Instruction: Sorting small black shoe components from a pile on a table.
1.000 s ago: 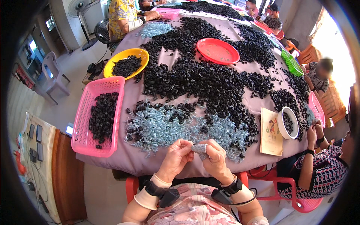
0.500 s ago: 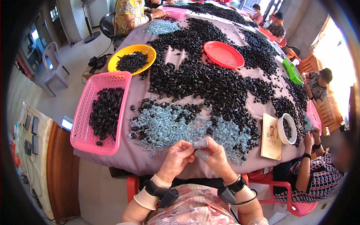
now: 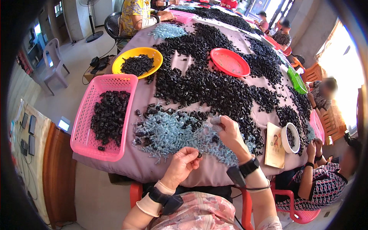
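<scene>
My left hand (image 3: pixel 181 165) is closed in a pinch near the table's front edge. A small black plastic part (image 3: pixel 199 155) sits at its fingertips. My right hand (image 3: pixel 232 134) reaches over the heaps, its taped thumb and index finger slightly apart at the loose parts. Grey tape wraps (image 3: pixel 216 120) cover those fingers; nothing shows between them. Below and left of it spreads a heap of clear bluish coiled pieces (image 3: pixel 165 132), with black parts mixed in. A wide heap of small black parts (image 3: pixel 203 86) lies beyond.
At the left stand a pink basket (image 3: pixel 76 126) of black parts and a yellow bowl (image 3: pixel 158 61). A red tray (image 3: pixel 230 62) lies among the parts. To the right are a booklet (image 3: pixel 275 147), a white bowl (image 3: pixel 284 140) and a seated person (image 3: pixel 318 184).
My hands have come apart. The right has moved forward onto the heap; the left has stayed near the edge, slightly lower, and the black part at its fingertips now shows.
</scene>
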### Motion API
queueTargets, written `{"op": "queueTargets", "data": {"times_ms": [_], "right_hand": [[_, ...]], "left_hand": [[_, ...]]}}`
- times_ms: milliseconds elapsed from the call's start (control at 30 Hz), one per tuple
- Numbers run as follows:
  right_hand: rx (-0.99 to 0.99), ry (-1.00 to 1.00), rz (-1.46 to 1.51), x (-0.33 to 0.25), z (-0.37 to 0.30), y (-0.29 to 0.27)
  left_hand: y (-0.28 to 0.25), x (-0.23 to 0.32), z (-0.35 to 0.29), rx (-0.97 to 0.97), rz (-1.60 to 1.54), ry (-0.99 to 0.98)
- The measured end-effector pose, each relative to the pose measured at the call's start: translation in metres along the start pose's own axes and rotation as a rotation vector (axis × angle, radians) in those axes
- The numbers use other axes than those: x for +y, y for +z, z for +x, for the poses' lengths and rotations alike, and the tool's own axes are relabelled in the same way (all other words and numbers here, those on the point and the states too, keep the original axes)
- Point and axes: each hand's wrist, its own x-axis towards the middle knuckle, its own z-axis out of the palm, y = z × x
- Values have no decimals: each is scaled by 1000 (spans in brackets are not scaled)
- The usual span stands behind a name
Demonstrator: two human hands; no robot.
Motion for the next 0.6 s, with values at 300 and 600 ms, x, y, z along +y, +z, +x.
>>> {"op": "queueTargets", "data": {"times_ms": [300,600], "right_hand": [[-36,-249,-295,31,36,24],[-46,-327,-292,30,34,23]], "left_hand": [[4,1,-2,-22,1,-29],[3,-2,-2,-28,26,-19]]}}
